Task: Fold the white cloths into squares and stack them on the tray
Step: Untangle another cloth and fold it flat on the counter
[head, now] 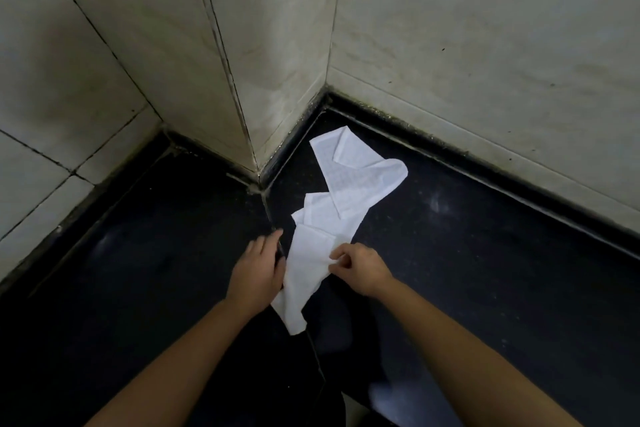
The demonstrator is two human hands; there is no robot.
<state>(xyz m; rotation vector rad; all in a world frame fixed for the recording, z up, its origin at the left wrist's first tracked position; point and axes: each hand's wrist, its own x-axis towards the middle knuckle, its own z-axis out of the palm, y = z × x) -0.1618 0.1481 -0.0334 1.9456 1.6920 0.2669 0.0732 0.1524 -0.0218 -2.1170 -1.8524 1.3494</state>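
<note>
Right hand (pixel 360 269) pinches the white cloth (pixel 308 267), left hand (pixel 254 270) lies straight-fingered against its edge.

view: just the one, wide-angle head cam
facing: forward and steeply down onto the dark surface (pixel 485 270), tiled wall corner (pixel 254 128) at the far side
closeness: pretty near, surface fills the near half

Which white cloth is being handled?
The nearest cloth, closest to the camera: the right hand pinches its right edge, and the left hand is at its left edge. The far cloth by the tiled wall corner lies untouched.
</note>
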